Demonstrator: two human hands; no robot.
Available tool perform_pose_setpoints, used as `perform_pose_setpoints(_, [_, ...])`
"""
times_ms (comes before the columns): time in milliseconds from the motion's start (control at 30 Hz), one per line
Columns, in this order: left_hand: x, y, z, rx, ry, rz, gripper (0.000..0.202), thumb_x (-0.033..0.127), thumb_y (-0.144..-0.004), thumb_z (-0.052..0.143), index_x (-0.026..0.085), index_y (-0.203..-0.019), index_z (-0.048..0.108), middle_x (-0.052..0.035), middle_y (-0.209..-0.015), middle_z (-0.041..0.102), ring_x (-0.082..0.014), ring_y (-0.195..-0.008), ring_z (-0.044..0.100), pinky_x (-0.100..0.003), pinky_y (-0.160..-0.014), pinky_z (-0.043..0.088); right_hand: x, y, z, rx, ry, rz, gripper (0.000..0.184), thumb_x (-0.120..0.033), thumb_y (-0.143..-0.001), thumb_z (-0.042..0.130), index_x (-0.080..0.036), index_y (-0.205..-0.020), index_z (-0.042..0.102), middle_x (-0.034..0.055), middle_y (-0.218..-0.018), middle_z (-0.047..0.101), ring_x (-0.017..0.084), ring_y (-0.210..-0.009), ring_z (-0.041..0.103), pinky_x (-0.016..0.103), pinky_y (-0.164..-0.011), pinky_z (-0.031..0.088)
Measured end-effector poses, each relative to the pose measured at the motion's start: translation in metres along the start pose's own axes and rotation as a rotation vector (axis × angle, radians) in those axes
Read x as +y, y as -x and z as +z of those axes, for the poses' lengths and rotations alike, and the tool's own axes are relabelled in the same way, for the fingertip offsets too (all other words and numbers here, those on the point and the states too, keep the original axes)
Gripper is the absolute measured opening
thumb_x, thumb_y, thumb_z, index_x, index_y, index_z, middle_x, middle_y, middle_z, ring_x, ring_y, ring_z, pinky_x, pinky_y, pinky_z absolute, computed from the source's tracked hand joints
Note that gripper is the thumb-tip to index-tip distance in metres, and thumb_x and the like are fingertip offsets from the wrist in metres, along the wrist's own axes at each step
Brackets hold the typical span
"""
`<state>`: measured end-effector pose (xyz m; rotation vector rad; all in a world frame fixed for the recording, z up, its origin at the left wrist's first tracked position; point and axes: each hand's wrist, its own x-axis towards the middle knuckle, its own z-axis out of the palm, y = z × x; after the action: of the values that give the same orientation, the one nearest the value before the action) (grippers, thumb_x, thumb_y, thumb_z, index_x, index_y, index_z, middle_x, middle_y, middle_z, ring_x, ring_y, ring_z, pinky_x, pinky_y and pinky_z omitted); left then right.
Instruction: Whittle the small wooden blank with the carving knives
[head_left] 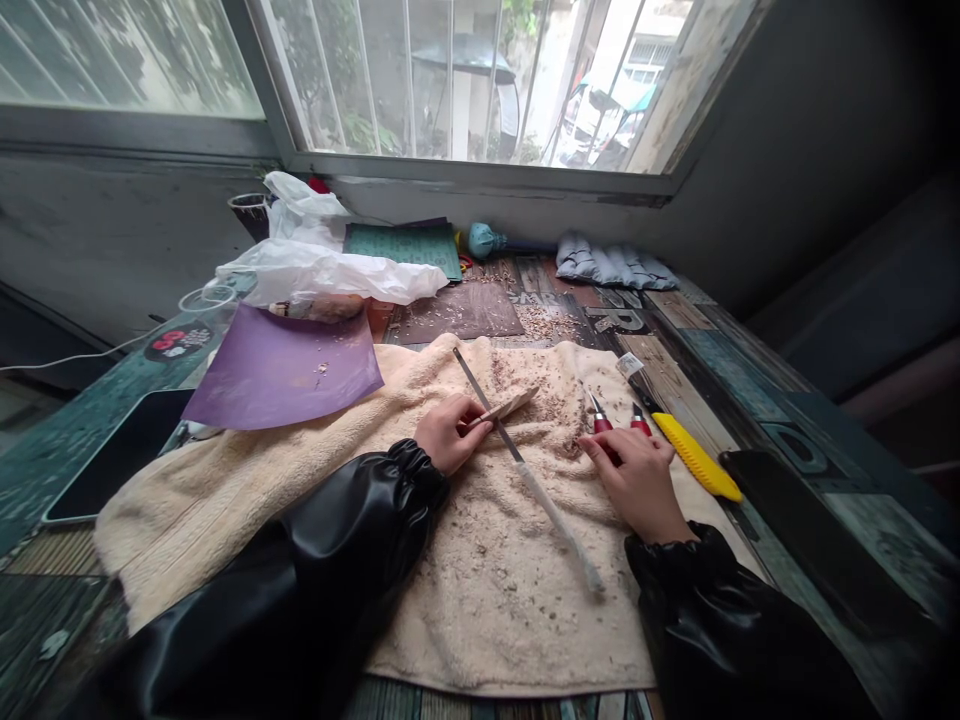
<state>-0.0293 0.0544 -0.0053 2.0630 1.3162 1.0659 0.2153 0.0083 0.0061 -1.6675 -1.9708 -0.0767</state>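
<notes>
On the towel (465, 590), my left hand (448, 432) pinches one wood piece (508, 407), which lies across one long file (525, 475). Right of the file, my right hand (637, 482) rests loosely open on two red-handled knives (600, 425). Beyond them lies one yellow cutter (697, 458), on the bench (757, 390).

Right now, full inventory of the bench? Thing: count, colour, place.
towel: 1, cream, spread over the table, strewn with wood shavings
wooden piece: 1, pale, on the towel, held by the left hand
long file: 1, grey metal, lying diagonally on the towel
red-handled tools: 2, red, under the right fingertips
utility knife: 1, yellow, right of the towel
purple sheet: 1, purple, left rear
plastic bag: 1, white, rear left
cutting mat: 1, green, below the window
tablet: 1, dark, left edge
phone: 1, black, right edge
left hand: 1, black sleeve, grips the wooden piece
right hand: 1, black sleeve, on the red-handled tools
</notes>
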Motion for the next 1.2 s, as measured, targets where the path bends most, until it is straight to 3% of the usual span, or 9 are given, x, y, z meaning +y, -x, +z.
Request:
perform_pose_setpoints(100, [-0.001, 0.000, 0.000, -0.006, 0.001, 0.005, 0.013, 0.030, -0.073, 0.053, 0.017, -0.075, 0.055, -0.0012, -0.072, 0.055, -0.0103, -0.061, 0.052, -0.021, -0.053, 0.048, 0.001, 0.000, 0.000, 0.007, 0.015, 0.020, 0.033, -0.039, -0.081, 0.043, -0.020, -0.056, 0.054, -0.0004, -0.060, 0.059, 0.016, -0.069, 0.050, 0.035, -0.074, 0.023])
perform_pose_setpoints(167, [-0.001, 0.000, 0.000, -0.008, -0.004, 0.003, 0.013, 0.030, -0.073, 0.053, 0.017, -0.075, 0.055, -0.0011, -0.071, 0.055, -0.0102, -0.061, 0.052, -0.020, -0.053, 0.047, 0.000, 0.000, -0.002, -0.012, -0.007, 0.006, 0.028, -0.038, -0.079, 0.046, -0.021, -0.060, 0.056, -0.0004, -0.065, 0.061, 0.016, -0.071, 0.051, 0.035, -0.076, 0.025])
perform_pose_setpoints(300, [-0.001, 0.000, 0.000, -0.007, -0.004, -0.001, 0.013, 0.030, -0.073, 0.053, 0.017, -0.075, 0.056, -0.0012, -0.071, 0.056, -0.0105, -0.062, 0.052, -0.021, -0.052, 0.047, -0.005, 0.002, -0.006, -0.167, -0.096, -0.145, 0.019, -0.041, -0.075, 0.051, -0.025, -0.079, 0.061, 0.0007, -0.081, 0.062, 0.018, -0.081, 0.052, 0.036, -0.077, 0.027])
perform_pose_setpoints(433, [-0.001, -0.001, 0.000, -0.014, 0.004, 0.008, 0.014, 0.030, -0.073, 0.053, 0.017, -0.075, 0.056, -0.0015, -0.071, 0.056, -0.0104, -0.061, 0.052, -0.021, -0.053, 0.048, -0.007, 0.004, -0.004, -0.282, -0.094, -0.247, 0.022, -0.044, -0.073, 0.053, -0.027, -0.082, 0.062, 0.0016, -0.084, 0.062, 0.020, -0.083, 0.051, 0.038, -0.075, 0.025])
perform_pose_setpoints(667, [-0.002, 0.000, 0.000, -0.017, 0.007, 0.004, 0.013, 0.030, -0.073, 0.053, 0.017, -0.075, 0.056, -0.0013, -0.071, 0.056, -0.0106, -0.062, 0.052, -0.021, -0.053, 0.048, -0.005, 0.005, 0.003, -0.252, -0.042, -0.229, 0.020, -0.037, -0.079, 0.047, -0.024, -0.071, 0.060, -0.0002, -0.076, 0.061, 0.017, -0.078, 0.051, 0.036, -0.075, 0.024])
perform_pose_setpoints(867, [-0.002, 0.000, 0.000, -0.024, -0.006, 0.014, 0.014, 0.030, -0.073, 0.052, 0.017, -0.076, 0.056, -0.0013, -0.071, 0.055, -0.0101, -0.060, 0.051, -0.020, -0.052, 0.047, -0.008, 0.005, 0.000, -0.243, -0.069, -0.186, 0.019, -0.031, -0.082, 0.042, -0.022, -0.073, 0.056, 0.0007, -0.077, 0.060, 0.017, -0.079, 0.050, 0.036, -0.076, 0.025])
perform_pose_setpoints(1033, [-0.001, -0.001, 0.000, -0.018, -0.007, 0.009, 0.013, 0.030, -0.073, 0.053, 0.017, -0.075, 0.055, -0.0011, -0.070, 0.055, -0.0100, -0.061, 0.051, -0.020, -0.053, 0.047, -0.017, 0.003, 0.004, -0.288, -0.129, -0.289, 0.015, -0.029, -0.080, 0.047, -0.026, -0.086, 0.060, 0.0010, -0.086, 0.060, 0.016, -0.083, 0.050, 0.036, -0.078, 0.024])
perform_pose_setpoints(1200, [-0.001, -0.001, 0.000, -0.014, 0.009, 0.005, 0.014, 0.031, -0.073, 0.053, 0.017, -0.075, 0.055, -0.0011, -0.071, 0.055, -0.0105, -0.062, 0.053, -0.021, -0.054, 0.048, -0.025, 0.000, 0.007, -0.301, -0.128, -0.302, 0.015, -0.028, -0.081, 0.047, -0.024, -0.078, 0.061, 0.0003, -0.080, 0.060, 0.014, -0.080, 0.049, 0.034, -0.079, 0.023])
